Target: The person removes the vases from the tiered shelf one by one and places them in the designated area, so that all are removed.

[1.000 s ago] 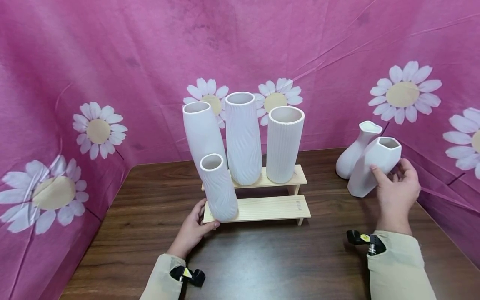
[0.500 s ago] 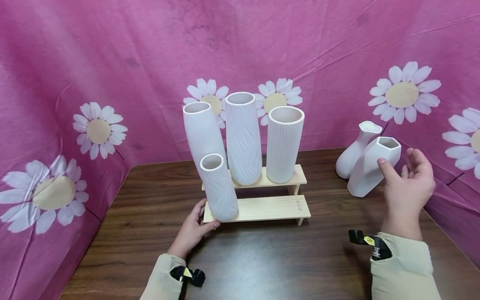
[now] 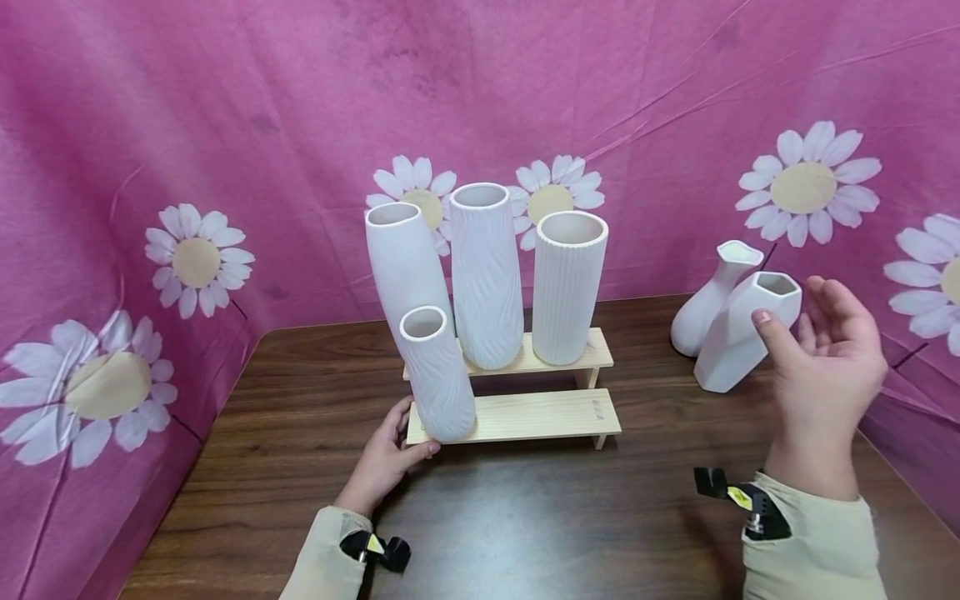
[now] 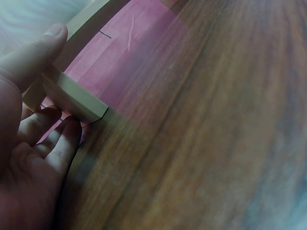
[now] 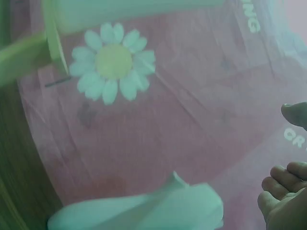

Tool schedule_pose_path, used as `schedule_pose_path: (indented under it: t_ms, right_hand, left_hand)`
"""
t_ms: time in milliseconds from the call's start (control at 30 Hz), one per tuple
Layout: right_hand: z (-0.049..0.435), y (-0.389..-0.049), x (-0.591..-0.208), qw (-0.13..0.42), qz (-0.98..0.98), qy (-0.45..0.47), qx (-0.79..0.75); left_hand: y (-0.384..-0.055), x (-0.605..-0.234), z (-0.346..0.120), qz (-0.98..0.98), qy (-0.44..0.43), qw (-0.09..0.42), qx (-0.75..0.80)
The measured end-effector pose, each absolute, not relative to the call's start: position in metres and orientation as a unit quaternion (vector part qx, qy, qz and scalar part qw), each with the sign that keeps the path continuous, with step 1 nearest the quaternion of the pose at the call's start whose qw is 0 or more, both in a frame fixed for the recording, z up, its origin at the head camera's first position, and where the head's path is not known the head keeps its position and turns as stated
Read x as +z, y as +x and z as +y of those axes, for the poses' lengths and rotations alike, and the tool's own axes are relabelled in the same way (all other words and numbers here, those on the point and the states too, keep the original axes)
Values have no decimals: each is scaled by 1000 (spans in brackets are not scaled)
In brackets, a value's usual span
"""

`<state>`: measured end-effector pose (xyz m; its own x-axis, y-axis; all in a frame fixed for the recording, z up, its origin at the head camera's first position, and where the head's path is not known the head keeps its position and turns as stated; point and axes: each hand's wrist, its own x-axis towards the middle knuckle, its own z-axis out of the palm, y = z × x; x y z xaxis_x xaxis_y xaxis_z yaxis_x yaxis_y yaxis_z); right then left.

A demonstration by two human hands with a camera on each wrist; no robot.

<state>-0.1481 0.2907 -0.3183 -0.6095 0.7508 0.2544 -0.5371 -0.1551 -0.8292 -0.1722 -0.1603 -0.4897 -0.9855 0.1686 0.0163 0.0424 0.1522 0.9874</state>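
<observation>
At the left end of a two-step wooden stand [image 3: 540,417], my left hand [image 3: 382,468] grips the lower step, its thumb along the front edge. In the left wrist view the fingers [image 4: 62,143] curl by the stand's leg [image 4: 76,98]. A small wavy-ribbed white vase [image 3: 438,379] stands on that step beside the hand. My right hand [image 3: 828,379] is raised at the right, fingers loosely bent and holding nothing. Just left of it stands a white faceted vase [image 3: 738,342], which its thumb overlaps in the head view. The right wrist view also shows this faceted vase [image 5: 144,211], apart from the fingers.
The upper step carries a smooth tall vase [image 3: 405,258], a wavy tall vase [image 3: 487,283] and a ribbed cylinder vase [image 3: 570,292]. Behind the faceted vase is a narrow-necked vase [image 3: 708,304]. Pink daisy cloth [image 3: 300,125] hangs around the dark wooden table [image 3: 525,517].
My right hand has let go of the faceted vase and moved back to the right, away from it. The left hand and the vases have stayed in place.
</observation>
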Motion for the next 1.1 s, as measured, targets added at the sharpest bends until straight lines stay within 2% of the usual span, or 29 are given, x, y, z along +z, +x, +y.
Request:
schedule_pose_path:
  t_ms: [500,1100]
  right_hand:
    - [246,-138,-318,382,-556,20,738]
    - [203,-133,-327,307,-643,102,694]
  left_hand:
    - [-173,-493,-160,755,69,50,651]
    - [-172,-490,-160,752,68,51,654]
